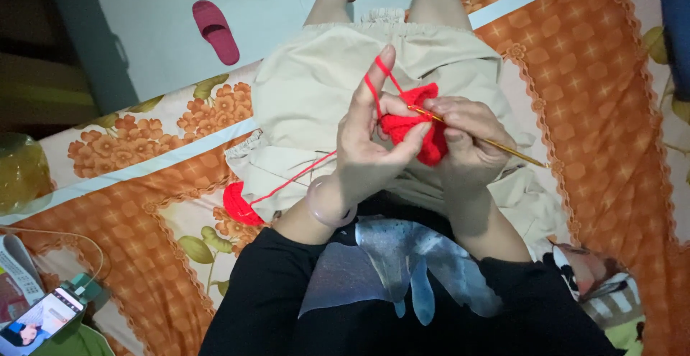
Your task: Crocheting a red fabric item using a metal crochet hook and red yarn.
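- The red crochet piece [417,131] sits at the centre of the frame, pinched between both hands above the lap in beige shorts [316,104].
- The left hand [366,140] holds the piece's left edge with thumb and middle fingers closed on it; its forefinger points up, with the red yarn [370,90] looped over it.
- The right hand [467,140] is closed round the gold crochet hook [496,142] and also touches the piece's right edge.
- The hook's long axis runs from lower right to upper left, with its tip at the top of the piece, just beside the left hand's fingers; the tail end juts out past the right hand.
- From the left forefinger the yarn runs down past the wrist to the red yarn ball [241,205], which lies left of centre on the orange flowered bedsheet [589,75], touching the shorts' hem.
- No container shows clearly; a phone [36,320] lies at lower left and a pink slipper [215,31] on the floor at upper left.
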